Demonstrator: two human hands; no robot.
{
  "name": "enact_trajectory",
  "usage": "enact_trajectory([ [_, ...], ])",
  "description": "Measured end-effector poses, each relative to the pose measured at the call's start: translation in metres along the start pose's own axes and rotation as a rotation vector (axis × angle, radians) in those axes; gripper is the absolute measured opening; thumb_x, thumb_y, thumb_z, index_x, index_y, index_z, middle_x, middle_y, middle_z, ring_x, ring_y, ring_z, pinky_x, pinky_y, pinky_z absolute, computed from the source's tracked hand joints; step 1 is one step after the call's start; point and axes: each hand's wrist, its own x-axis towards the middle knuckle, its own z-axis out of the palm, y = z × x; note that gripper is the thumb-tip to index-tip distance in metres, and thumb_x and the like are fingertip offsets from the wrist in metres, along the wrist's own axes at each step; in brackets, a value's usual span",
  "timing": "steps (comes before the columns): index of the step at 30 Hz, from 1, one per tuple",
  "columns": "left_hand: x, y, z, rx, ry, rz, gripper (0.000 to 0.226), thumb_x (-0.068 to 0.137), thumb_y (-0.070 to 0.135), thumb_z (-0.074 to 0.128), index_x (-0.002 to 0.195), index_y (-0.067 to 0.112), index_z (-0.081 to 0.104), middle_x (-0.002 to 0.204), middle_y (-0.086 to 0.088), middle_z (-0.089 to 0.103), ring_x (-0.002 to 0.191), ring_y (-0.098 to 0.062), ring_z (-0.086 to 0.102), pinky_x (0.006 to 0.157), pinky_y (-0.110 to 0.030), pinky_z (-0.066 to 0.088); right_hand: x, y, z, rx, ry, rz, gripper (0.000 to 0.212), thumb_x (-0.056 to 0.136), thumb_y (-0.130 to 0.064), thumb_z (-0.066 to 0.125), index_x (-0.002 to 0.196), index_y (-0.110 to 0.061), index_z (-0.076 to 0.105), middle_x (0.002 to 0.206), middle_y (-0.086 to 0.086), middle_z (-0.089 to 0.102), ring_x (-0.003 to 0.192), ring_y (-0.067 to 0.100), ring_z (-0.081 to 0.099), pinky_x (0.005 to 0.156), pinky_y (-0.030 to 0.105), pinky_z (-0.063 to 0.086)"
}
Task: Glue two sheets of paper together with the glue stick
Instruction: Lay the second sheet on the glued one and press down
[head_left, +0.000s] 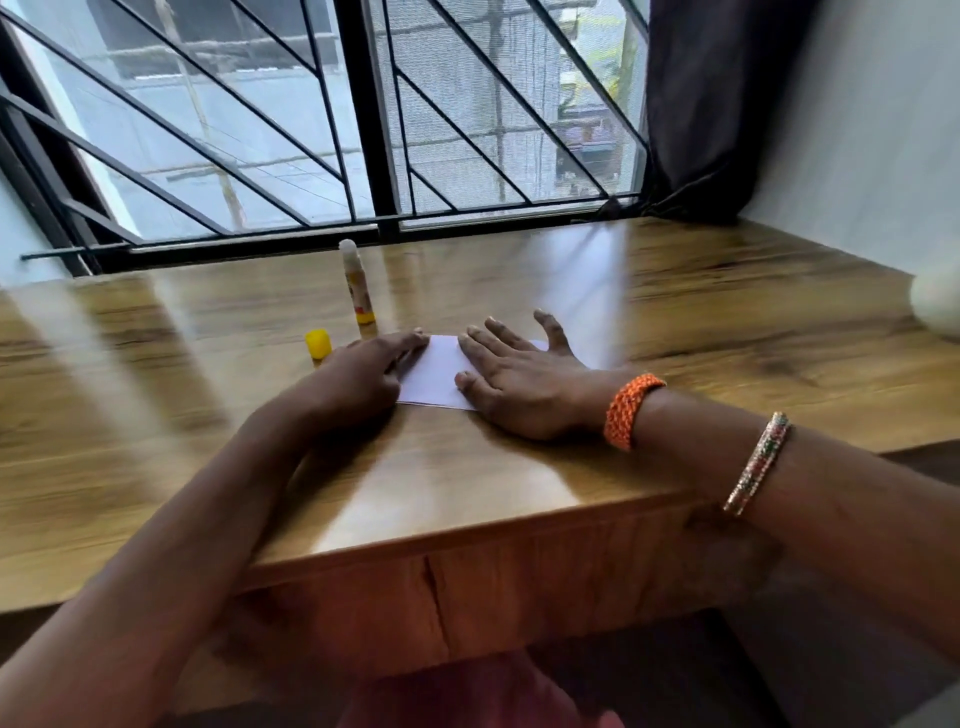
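Paper (439, 375) is lying near the table's (727, 312) front edge; I am pressing it with my left hand (358, 382) and right hand (519, 384), fingers flat, seemingly bonding the sheets. Next: recapping the glue stick (357, 283).

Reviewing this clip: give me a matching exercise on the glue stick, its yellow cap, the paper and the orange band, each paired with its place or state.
Things:
1. glue stick
2. yellow cap
3. paper
4. orange band

Places or states:
A. flat under both hands
B. worn on the right wrist
C. upright and uncapped on the table
D. off the tube, standing alone near the left hand

Pairs: 1-C, 2-D, 3-A, 4-B
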Motion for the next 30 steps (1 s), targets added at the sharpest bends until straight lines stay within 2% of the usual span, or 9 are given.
enact_trajectory([
  [3, -0.002, 0.002, 0.0, 0.037, 0.023, -0.01, 0.06, 0.084, -0.001, 0.038, 0.14, 0.02, 0.039, 0.147, -0.006, 0.043, 0.134, -0.029, 0.039, 0.112, -0.039, 0.03, -0.007, 0.006, 0.001, 0.009, 0.006, 0.017, 0.064, 0.097, -0.05, 0.008, 0.151, -0.016, -0.001, 0.161, -0.002, -0.004, 0.146, 0.008, -0.009, 0.112, 0.049, -0.022],
  [7, -0.011, 0.023, -0.004, -0.145, 0.266, 0.088, 0.045, 0.093, 0.012, 0.035, 0.137, 0.015, 0.043, 0.144, -0.004, 0.047, 0.137, -0.02, 0.037, 0.112, -0.027, 0.025, -0.015, 0.006, 0.003, 0.019, 0.011, 0.093, 0.069, 0.096, -0.052, 0.009, 0.151, -0.011, -0.001, 0.161, 0.003, -0.002, 0.147, 0.011, -0.005, 0.112, 0.051, -0.021],
  [9, -0.017, 0.046, 0.002, -0.204, 0.194, 0.179, 0.042, 0.098, 0.014, 0.035, 0.139, 0.011, 0.04, 0.144, -0.004, 0.045, 0.137, -0.018, 0.035, 0.112, -0.022, 0.02, -0.016, 0.004, 0.004, 0.006, 0.003, 0.113, 0.068, 0.097, -0.05, 0.01, 0.151, -0.01, -0.001, 0.161, 0.005, -0.002, 0.148, 0.013, -0.004, 0.112, 0.053, -0.02],
  [12, -0.016, 0.063, 0.021, -0.131, -0.056, 0.238, 0.049, 0.1, 0.031, 0.024, 0.141, 0.006, 0.034, 0.147, -0.008, 0.042, 0.138, -0.024, 0.034, 0.117, -0.039, 0.021, -0.013, 0.004, 0.003, -0.014, -0.015, 0.105, 0.063, 0.097, -0.04, 0.011, 0.151, -0.011, -0.001, 0.161, 0.008, -0.003, 0.148, 0.016, -0.005, 0.111, 0.055, -0.02],
  [15, -0.006, 0.052, 0.022, 0.069, -0.203, 0.149, 0.053, 0.098, 0.04, 0.007, 0.149, 0.025, 0.003, 0.158, 0.013, 0.004, 0.145, -0.003, 0.003, 0.12, -0.032, 0.0, -0.012, 0.003, 0.003, 0.005, -0.002, 0.125, 0.065, 0.097, -0.043, 0.011, 0.151, -0.009, 0.0, 0.161, 0.008, -0.001, 0.148, 0.016, -0.004, 0.112, 0.053, -0.02],
  [17, -0.003, 0.043, 0.019, 0.163, -0.208, 0.095, 0.051, 0.097, 0.042, 0.005, 0.147, 0.034, -0.001, 0.157, 0.018, -0.004, 0.144, -0.001, -0.004, 0.119, -0.033, -0.004, -0.016, 0.004, 0.002, 0.012, -0.004, 0.125, 0.068, 0.097, -0.049, 0.011, 0.151, -0.009, 0.0, 0.161, 0.007, -0.002, 0.148, 0.016, -0.005, 0.114, 0.05, -0.017],
  [21, -0.002, 0.032, 0.012, 0.24, -0.196, 0.037, 0.048, 0.098, 0.042, 0.007, 0.146, 0.04, 0.0, 0.157, 0.018, -0.005, 0.145, -0.003, -0.003, 0.119, -0.038, -0.003, -0.036, 0.015, -0.001, 0.035, -0.049, 0.085, 0.072, 0.096, -0.055, 0.01, 0.151, -0.011, -0.005, 0.161, 0.005, -0.007, 0.147, 0.013, -0.009, 0.117, 0.042, -0.011],
  [26, -0.001, 0.026, 0.006, 0.349, -0.177, -0.037, 0.049, 0.098, 0.042, 0.004, 0.146, 0.04, -0.001, 0.157, 0.018, -0.006, 0.146, -0.006, -0.003, 0.115, -0.044, -0.015, -0.054, 0.021, -0.003, 0.04, -0.046, 0.12, 0.074, 0.094, -0.058, 0.004, 0.151, -0.012, -0.005, 0.161, 0.002, -0.007, 0.146, 0.009, -0.01, 0.116, 0.044, -0.015],
  [30, 0.0, 0.029, 0.012, 0.372, -0.16, -0.152, 0.056, 0.095, 0.05, 0.002, 0.148, 0.032, -0.001, 0.158, 0.012, -0.007, 0.147, -0.012, -0.005, 0.113, -0.049, -0.018, -0.062, 0.014, -0.002, 0.044, -0.025, 0.149, 0.075, 0.093, -0.059, 0.002, 0.151, -0.011, -0.003, 0.161, 0.002, -0.005, 0.146, 0.008, -0.01, 0.114, 0.048, -0.02],
])
